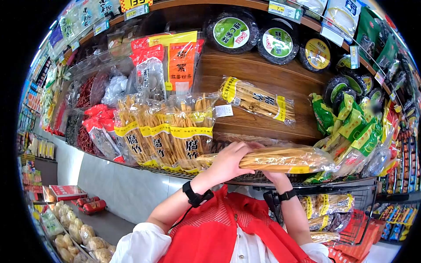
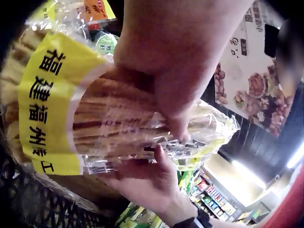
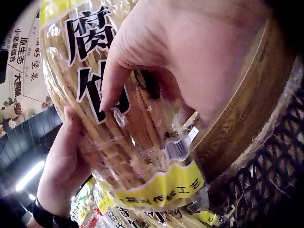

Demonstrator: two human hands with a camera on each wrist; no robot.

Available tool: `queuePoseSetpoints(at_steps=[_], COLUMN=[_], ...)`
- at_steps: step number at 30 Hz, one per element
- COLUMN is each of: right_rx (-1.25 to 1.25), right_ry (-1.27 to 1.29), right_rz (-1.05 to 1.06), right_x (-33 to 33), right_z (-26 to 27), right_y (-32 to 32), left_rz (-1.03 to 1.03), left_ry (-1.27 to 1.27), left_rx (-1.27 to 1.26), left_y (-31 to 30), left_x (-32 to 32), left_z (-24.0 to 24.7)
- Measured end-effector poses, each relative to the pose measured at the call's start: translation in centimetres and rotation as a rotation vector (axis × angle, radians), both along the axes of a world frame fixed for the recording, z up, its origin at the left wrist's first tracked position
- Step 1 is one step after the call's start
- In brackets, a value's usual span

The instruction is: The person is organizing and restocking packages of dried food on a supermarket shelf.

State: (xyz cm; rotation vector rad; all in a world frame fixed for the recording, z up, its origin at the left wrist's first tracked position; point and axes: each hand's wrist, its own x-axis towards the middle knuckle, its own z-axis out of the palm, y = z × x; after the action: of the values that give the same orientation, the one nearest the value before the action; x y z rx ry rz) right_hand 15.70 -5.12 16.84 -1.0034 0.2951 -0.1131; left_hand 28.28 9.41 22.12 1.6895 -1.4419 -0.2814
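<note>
A clear bag of dried tofu sticks (image 1: 298, 158) with yellow label bands lies crosswise in front of the person, close over the shelf's front edge. My left hand (image 1: 229, 161) grips its left part, thumb on the near side. Toward its middle my right hand (image 3: 185, 52) holds the same bag, thumb across the large black characters; in the head view the bag hides most of that hand. Just left stand several similar tofu-stick bags (image 1: 190, 142) in a row. Another such bag (image 1: 261, 98) lies flat on the wooden shelf (image 1: 245, 68) behind the hands.
Green-and-yellow bags (image 1: 357, 127) are heaped at the shelf's right. Round dark packs with green labels (image 1: 230, 33) line the back. Red-topped bags (image 1: 148, 65) stand at the left. Below right is a wire cart (image 1: 370, 210) with more tofu-stick bags (image 1: 329, 204).
</note>
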Motion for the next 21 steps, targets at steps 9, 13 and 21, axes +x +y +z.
queuePoseSetpoints(at_steps=[9, 13, 21], right_rx=[-0.476, -0.386, -0.448], right_ry=[0.116, 0.208, 0.108], right_rz=[0.040, 0.007, -0.306], right_x=[-4.7, -3.1, -2.4], right_z=[-2.7, 0.5, 1.0], right_y=[0.0, 1.0, 1.6], left_rz=[-0.232, -0.080, -0.032], left_ry=[0.207, 0.358, 0.365], left_rx=[0.126, 0.071, 0.191], left_y=[0.8, 0.6, -0.4], left_x=[0.9, 0.0, -0.4], left_z=[-1.9, -3.1, -2.2])
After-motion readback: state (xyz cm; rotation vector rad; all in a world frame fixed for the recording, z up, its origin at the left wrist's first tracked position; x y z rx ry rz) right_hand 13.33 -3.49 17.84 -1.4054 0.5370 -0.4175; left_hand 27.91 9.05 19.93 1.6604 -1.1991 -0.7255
